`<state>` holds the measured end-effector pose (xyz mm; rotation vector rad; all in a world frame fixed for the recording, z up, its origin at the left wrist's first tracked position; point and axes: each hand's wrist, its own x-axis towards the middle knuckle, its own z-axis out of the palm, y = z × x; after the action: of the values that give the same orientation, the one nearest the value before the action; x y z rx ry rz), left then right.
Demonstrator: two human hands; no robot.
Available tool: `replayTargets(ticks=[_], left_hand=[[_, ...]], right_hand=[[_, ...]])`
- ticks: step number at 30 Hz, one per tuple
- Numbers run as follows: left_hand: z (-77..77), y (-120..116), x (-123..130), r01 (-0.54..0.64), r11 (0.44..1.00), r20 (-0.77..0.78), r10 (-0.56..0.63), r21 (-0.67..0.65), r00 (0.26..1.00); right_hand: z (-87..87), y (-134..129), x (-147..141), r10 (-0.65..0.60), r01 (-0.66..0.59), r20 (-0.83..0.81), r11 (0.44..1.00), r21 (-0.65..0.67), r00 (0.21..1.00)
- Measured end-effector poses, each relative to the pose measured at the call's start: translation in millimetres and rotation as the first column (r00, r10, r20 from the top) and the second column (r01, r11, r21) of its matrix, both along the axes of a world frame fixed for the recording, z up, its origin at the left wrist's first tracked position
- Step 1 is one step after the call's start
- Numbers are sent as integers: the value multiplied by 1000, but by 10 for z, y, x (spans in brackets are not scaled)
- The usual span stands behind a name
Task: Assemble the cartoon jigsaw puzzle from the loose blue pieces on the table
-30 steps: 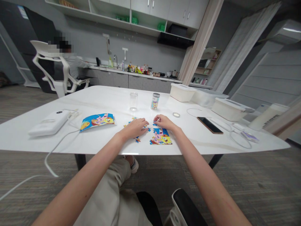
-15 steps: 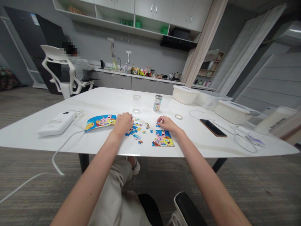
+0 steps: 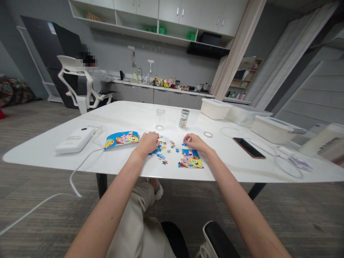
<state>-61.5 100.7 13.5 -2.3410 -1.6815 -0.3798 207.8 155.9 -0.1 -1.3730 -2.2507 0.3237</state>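
Loose jigsaw puzzle pieces (image 3: 161,156), mostly blue and yellow, lie scattered on the white table (image 3: 129,116). My left hand (image 3: 147,144) is over the left part of the pile, fingers curled together; their tips are hidden, so anything in them cannot be seen. In a pinch, my right hand (image 3: 195,142) has a small blue puzzle piece (image 3: 184,141), just above the partly joined puzzle (image 3: 190,160) with its cartoon picture. Left of my left hand, a curved picture sheet (image 3: 122,140) shows a similar cartoon scene.
Behind the pieces stand a clear jar (image 3: 160,118) and a printed can (image 3: 184,119); a ring-shaped lid (image 3: 208,134) lies right of them. A phone (image 3: 248,147), cables and lidded boxes (image 3: 215,109) occupy the right side. A white power bank (image 3: 75,140) is at left. A person sits far left.
The whole view has shifted slightly to the right. Both hands keep nearly the same places over the table, the right one still pinching at the puzzle's upper edge.
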Motion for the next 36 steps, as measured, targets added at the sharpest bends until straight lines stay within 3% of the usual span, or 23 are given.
replayTargets(ticks=[6, 13, 30, 36], left_hand=[[5, 0, 7, -28, 1000, -24, 28, -14, 999], [64, -61, -29, -208, 978, -28, 209, 19, 978], [137, -47, -84, -287, 958, 36, 288, -21, 957], [112, -35, -81, -259, 966, 54, 260, -23, 964]], right_hand=[[5, -9, -7, 1, -1, -1, 1000, -1, 1000], [9, -13, 0, -9, 9, 4, 1000, -5, 1000], [15, -21, -5, -5, 4, -21, 999, -45, 1000], [34, -52, -5, -2, -1, -39, 997, -73, 999]])
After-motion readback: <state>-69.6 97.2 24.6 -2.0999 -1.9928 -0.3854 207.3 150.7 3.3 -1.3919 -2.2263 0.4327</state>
